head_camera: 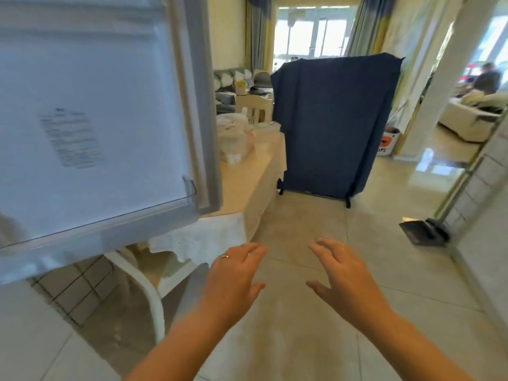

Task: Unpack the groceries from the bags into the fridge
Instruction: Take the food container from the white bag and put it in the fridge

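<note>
The open fridge door (90,111) fills the upper left, its white inner side facing me, with a clear door shelf (115,224) along its bottom edge that looks bare. Plastic grocery bags (236,138) sit on a table (242,185) covered with a cream cloth, just behind the door's edge. My left hand (233,281) and my right hand (343,279) are stretched out side by side over the tiled floor, palms down, fingers spread, holding nothing. A ring is on my left hand. The fridge interior is out of view.
A tall frame draped in dark blue cloth (335,122) stands ahead on the floor. A white chair (143,290) is tucked under the table. A dustpan (423,232) leans by the tiled wall on the right. A person (488,78) sits in the far room.
</note>
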Demonstrator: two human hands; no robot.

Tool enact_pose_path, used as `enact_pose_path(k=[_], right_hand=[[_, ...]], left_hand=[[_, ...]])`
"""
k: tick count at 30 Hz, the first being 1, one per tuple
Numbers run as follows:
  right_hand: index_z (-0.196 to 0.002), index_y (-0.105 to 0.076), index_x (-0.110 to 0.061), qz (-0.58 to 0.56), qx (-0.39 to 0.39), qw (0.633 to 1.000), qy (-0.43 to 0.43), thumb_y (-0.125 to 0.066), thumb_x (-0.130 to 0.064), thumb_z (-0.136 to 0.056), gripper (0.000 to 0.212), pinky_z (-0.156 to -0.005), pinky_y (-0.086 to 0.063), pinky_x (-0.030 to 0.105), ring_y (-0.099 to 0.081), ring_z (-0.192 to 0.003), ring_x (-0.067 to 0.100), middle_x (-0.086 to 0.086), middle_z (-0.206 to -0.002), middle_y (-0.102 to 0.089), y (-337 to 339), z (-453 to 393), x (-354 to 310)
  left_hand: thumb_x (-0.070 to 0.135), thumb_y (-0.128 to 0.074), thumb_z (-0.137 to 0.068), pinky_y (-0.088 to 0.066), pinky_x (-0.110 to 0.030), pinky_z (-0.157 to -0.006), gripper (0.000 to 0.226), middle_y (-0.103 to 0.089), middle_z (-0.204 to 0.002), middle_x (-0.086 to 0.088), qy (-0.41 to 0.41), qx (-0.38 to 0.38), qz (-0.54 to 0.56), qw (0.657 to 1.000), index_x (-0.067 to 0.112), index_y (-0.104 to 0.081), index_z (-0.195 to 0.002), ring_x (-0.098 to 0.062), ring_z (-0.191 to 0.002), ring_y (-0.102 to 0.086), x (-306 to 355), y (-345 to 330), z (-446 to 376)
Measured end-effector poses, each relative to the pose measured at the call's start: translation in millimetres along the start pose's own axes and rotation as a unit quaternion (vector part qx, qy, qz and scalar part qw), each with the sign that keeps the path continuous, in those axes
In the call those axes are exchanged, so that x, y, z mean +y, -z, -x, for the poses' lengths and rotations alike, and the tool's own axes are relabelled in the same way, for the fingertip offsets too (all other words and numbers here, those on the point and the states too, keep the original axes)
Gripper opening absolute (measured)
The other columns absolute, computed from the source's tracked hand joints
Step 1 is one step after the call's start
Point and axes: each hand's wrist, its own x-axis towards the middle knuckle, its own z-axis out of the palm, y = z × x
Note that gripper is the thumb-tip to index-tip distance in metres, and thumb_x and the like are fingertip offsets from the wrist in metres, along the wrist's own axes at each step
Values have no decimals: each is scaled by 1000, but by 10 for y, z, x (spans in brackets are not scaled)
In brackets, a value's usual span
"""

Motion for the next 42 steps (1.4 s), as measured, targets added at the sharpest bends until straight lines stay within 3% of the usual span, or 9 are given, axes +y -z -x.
enact_pose_path(k=[3, 13, 16, 27, 37, 42], right_hand=[[-128, -54, -15, 2, -14, 1000, -2, -84, -38, -63, 75, -94, -45, 40, -54, -118, 28, 8, -128, -56, -33, -120, 653], [-137, -44, -18, -70, -59, 995, 38, -74, -39, -75, 72, -107, -33, 35, -40, -129, 25, 4, -139, -44, -450, -1073, 1983], [-138, -44, -20, -84, -74, 992, 60, -73, -39, -76, 71, -107, -29, 32, -40, -130, 24, 4, -141, -43, -716, -1554, 2180], [-134, -48, -18, -86, -81, 981, 152, -78, -35, -71, 72, -103, -39, 42, -45, -126, 30, 11, -137, -47, -1495, -4133, 2694], [-136, -46, -20, -129, -93, 970, 184, -76, -31, -74, 70, -104, -33, 36, -43, -127, 27, 8, -140, -44, -2228, -6095, 3254], [-141, -37, -23, -152, -107, 949, 254, -67, -35, -83, 66, -109, -24, 31, -29, -137, 22, 3, -149, -31, -2707, -7313, 3522]], left_hand=[[34, -78, -72, -49, -37, -89, 66, -57, -129, -1, -7, -5, -3, 1000, 18, -53, -130, -24, -112, -57, 348, -312, -533], [38, -65, -84, -37, -30, -101, 66, -43, -141, 6, 70, -15, 28, 997, 25, -35, -142, -17, -125, -44, 555, -989, -1761], [38, -64, -85, -38, -30, -100, 66, -41, -142, 7, 99, -9, 27, 995, 26, -33, -142, -17, -126, -43, 351, -1153, -2202], [37, -62, -85, -34, -29, -102, 68, -39, -143, 4, 151, 26, 50, 987, 26, -29, -144, -17, -126, -40, -876, -1554, -4560], [41, -64, -84, -37, -32, -103, 69, -39, -145, 5, 223, 62, -7, 973, 29, -30, -143, -16, -129, -40, -1798, -1758, -6151], [35, -70, -81, -40, -36, -101, 68, -46, -140, 1, 287, 104, -46, 951, 24, -38, -140, -22, -126, -44, -2205, -1888, -6885]])
